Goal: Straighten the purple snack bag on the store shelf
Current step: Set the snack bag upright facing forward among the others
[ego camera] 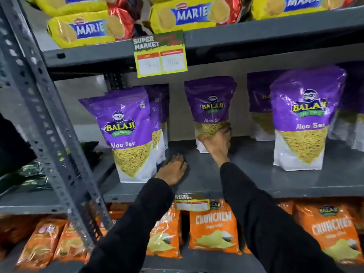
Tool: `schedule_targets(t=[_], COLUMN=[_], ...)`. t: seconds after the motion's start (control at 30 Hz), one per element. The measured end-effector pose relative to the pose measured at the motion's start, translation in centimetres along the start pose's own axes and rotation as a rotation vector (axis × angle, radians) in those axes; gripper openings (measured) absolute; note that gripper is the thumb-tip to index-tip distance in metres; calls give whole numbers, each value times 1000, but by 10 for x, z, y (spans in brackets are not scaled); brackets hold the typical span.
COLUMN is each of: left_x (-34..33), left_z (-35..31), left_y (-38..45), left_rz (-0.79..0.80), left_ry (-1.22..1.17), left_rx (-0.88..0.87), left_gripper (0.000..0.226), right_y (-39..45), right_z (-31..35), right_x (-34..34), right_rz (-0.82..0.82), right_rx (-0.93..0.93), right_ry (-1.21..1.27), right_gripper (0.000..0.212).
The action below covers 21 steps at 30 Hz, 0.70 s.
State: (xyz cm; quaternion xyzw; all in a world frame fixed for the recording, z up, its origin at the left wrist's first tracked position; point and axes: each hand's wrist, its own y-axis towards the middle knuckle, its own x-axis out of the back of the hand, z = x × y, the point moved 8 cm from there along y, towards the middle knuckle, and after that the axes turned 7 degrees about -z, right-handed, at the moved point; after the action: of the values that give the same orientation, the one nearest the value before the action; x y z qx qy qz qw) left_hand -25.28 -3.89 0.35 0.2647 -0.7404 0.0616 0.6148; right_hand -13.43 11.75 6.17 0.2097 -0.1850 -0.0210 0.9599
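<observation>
A purple Aloo Sev snack bag [210,107] stands upright at the middle back of the grey middle shelf [252,174]. My right hand [216,143] grips its lower front, fingers wrapped around the bag's right side. My left hand [173,170] rests palm down on the bare shelf, just right of another purple bag [128,134] that stands at the front left and leans slightly. It holds nothing. Both arms wear black sleeves.
More purple bags stand at the right [303,119] and behind. Yellow Marie biscuit packs [82,28] fill the shelf above; orange Crunchem bags [213,227] the shelf below. A grey perforated upright [45,119] runs down the left. A price tag [161,56] hangs overhead.
</observation>
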Motion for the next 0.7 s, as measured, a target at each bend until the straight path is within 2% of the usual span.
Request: schedule_targets(t=[0.2,0.4,0.7], left_x=[-7,-13,-15], left_z=[1,3,5], left_y=[6,8,10], left_rz=[-21,3,22], left_ry=[80,168,141], left_rx=[-88,-118,-104], left_gripper=[50,55,56], right_y=[3,4,-9], right_z=[-11,-16,-11], right_x=[-10,-16,0], right_rz=[-104,-95,-72], right_rx=[-22,-48,-10], right_ry=[-69,-103,-142], right_gripper=[140,143,136])
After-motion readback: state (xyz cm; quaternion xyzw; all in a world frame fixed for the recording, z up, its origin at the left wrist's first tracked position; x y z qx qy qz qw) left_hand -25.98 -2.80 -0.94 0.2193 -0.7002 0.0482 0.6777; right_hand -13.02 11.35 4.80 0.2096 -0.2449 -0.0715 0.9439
